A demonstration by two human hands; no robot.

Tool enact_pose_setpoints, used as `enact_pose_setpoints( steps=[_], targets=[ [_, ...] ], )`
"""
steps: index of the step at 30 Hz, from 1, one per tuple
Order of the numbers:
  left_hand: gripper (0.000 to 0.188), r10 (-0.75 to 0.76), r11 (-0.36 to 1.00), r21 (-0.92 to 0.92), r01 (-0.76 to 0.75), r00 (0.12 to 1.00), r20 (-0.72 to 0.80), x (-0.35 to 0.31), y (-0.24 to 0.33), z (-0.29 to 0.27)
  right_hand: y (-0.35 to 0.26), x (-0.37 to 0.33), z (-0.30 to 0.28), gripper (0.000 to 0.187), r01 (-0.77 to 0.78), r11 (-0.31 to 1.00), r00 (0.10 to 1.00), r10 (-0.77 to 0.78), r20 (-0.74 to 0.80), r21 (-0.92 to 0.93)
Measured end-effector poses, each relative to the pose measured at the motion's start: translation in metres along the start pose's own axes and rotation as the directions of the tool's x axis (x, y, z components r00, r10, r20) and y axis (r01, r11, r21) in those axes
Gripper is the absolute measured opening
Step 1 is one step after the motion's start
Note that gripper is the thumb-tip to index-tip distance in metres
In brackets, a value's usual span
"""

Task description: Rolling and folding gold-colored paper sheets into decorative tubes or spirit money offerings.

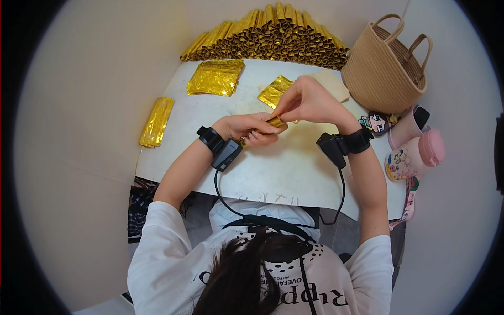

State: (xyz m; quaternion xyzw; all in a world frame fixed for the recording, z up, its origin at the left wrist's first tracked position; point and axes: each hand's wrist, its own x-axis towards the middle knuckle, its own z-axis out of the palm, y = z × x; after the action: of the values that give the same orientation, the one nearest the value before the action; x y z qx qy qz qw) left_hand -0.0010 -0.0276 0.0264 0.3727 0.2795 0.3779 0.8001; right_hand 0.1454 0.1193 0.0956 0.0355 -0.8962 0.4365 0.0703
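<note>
Above the middle of the white table, my left hand [245, 127] is wrapped around a small rolled tube of gold foil paper [275, 122]. My right hand [308, 102] reaches over from the right, thumb and fingers pinching the tube's upper end. Part of the tube is hidden inside the left palm. Just beyond the hands lies a small pile of gold foil sheets [275, 91], partly covered by the right hand. A thicker stack of gold foil sheets [215, 79] sits farther left.
Many gold foil rolls [262, 39] are heaped along the table's back edge. A folded gold strip [157, 122] lies by the left edge. On the right stand a woven basket [367, 68], a pink-lidded bottle [409, 158] and a pale cup [403, 135]. Walls flank the table [294, 173].
</note>
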Motion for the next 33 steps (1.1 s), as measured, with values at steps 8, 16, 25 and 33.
enact_pose_setpoints(
  steps=[8,16,25,33],
  targets=[
    [0.029,0.401,0.804,0.587,-0.099,0.819,-0.411,0.023,0.000,0.008,0.027,-0.009,-0.033,0.019,-0.227,0.972,0.963,0.233,-0.135,0.057],
    [0.041,0.331,0.810,0.579,-0.091,0.886,-0.324,0.015,0.003,0.008,0.018,-0.012,-0.039,0.021,-0.235,0.962,0.968,0.245,-0.058,0.141],
    [0.051,0.191,0.901,0.426,-0.084,0.957,-0.216,0.013,0.006,0.010,0.027,-0.018,-0.046,0.024,-0.176,0.958,0.977,0.142,0.157,0.225],
    [0.051,0.114,0.941,0.337,-0.034,0.969,-0.221,0.009,0.004,0.007,0.034,-0.015,-0.037,0.023,-0.127,0.957,0.979,0.080,0.186,0.259]
  ],
)
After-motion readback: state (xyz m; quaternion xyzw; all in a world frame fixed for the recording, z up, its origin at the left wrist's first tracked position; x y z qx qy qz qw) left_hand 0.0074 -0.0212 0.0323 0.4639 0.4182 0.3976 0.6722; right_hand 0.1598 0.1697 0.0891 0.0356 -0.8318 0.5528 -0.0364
